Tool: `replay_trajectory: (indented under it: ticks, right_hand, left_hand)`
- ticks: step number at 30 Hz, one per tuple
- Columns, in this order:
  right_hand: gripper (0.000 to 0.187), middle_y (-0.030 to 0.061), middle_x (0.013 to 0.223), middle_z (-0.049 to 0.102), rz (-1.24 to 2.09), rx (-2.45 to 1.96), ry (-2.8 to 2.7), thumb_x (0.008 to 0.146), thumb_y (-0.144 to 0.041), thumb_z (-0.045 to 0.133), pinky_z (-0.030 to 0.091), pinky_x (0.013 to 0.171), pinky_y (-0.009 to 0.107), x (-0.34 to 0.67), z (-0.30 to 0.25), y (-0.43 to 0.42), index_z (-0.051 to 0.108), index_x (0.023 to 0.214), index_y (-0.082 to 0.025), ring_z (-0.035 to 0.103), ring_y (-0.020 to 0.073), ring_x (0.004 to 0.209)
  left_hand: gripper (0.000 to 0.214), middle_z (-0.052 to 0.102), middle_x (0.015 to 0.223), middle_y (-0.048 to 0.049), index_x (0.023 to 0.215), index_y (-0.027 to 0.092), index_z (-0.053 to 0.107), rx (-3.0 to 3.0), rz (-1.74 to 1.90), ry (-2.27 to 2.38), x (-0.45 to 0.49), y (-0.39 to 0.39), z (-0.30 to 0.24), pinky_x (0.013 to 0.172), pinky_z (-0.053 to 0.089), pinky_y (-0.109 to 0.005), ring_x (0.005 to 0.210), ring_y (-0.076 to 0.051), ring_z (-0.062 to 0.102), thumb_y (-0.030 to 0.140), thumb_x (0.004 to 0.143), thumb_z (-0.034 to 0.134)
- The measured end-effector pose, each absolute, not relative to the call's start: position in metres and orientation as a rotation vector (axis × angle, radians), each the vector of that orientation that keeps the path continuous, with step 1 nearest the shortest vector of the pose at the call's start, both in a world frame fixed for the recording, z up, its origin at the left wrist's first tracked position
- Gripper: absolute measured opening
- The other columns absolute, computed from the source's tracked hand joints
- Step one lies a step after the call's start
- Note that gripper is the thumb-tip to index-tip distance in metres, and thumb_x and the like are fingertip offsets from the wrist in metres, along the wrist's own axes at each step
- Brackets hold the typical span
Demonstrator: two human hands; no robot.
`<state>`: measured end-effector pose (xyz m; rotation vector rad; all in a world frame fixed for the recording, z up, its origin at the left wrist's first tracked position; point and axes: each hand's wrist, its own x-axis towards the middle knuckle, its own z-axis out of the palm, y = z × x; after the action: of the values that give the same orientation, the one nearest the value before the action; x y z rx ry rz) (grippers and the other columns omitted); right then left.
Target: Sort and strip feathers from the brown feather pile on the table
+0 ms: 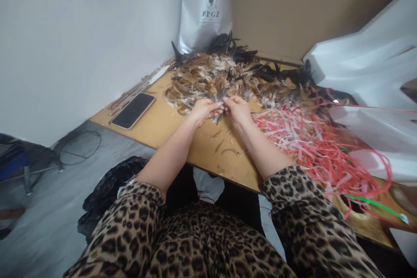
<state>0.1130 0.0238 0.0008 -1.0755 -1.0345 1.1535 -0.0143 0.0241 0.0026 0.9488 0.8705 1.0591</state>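
My left hand (204,111) and my right hand (237,110) meet over the wooden table, fingertips pinched close together. Between them is a small greyish feather (222,94), its tip pointing away from me; the fingers hide its lower part. Just beyond my hands lies a wide heap of brown and cream feathers (195,79), with black feathers (224,47) along its back. A few loose feathers (220,145) are scattered on the bare wood nearer to me.
A dark-screened phone (133,110) lies on the table (166,128) at left. Tangled red and pink ribbon strips (312,147) spread at right, with a green strip (378,203). A white printed bag (206,13) stands behind. A black plastic bag (110,186) is on the floor.
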Motion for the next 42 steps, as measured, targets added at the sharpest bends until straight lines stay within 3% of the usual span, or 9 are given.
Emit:
replay_trajectory:
  ticks: [10,16,22,34,42]
  right_hand:
    - [0.031,-0.0052,0.050,0.053,1.244,-1.023,-1.030,0.057,-0.041,0.072,0.031,0.041,0.017,0.118,0.001,0.025,0.052,0.060,-0.017,0.043,0.0050,0.042]
    - [0.033,-0.0064,0.043,0.049,1.179,-1.100,-1.045,0.057,-0.040,0.072,0.029,0.039,0.018,0.120,0.004,0.026,0.047,0.055,-0.017,0.038,0.0043,0.037]
    - [0.034,-0.0057,0.040,0.049,1.141,-1.156,-1.147,0.054,-0.041,0.073,0.023,0.036,0.019,0.127,0.011,0.025,0.050,0.053,-0.017,0.034,0.0046,0.034]
    - [0.037,-0.0052,0.041,0.048,1.135,-1.222,-1.185,0.049,-0.045,0.075,0.025,0.038,0.021,0.126,0.016,0.021,0.051,0.051,-0.016,0.035,0.0049,0.036]
    - [0.035,-0.0063,0.045,0.047,1.218,-1.080,-1.087,0.054,-0.042,0.074,0.027,0.040,0.019,0.130,0.006,0.030,0.049,0.057,-0.018,0.036,0.0049,0.039]
  left_hand:
    - [0.012,0.067,0.069,-0.0078,0.074,0.006,0.064,0.850,1.026,0.811,-0.017,0.025,0.004,0.051,0.045,-0.013,0.054,-0.006,0.061,0.017,0.070,0.068]
    - [0.015,0.069,0.075,-0.0085,0.079,0.007,0.065,0.848,1.030,0.816,-0.018,0.026,0.003,0.051,0.047,-0.014,0.058,-0.009,0.064,0.018,0.069,0.069]
    - [0.011,0.067,0.066,-0.0062,0.074,0.006,0.063,0.824,1.053,0.858,-0.016,0.026,0.004,0.054,0.047,-0.014,0.055,-0.007,0.062,0.015,0.070,0.068]
    - [0.010,0.067,0.066,-0.0076,0.073,0.005,0.063,0.865,1.055,0.873,-0.014,0.024,0.003,0.055,0.049,-0.016,0.055,-0.008,0.062,0.012,0.069,0.068]
    - [0.007,0.067,0.068,-0.0087,0.074,0.004,0.061,0.760,1.014,0.786,-0.017,0.025,0.004,0.054,0.049,-0.015,0.056,-0.008,0.063,0.011,0.073,0.064]
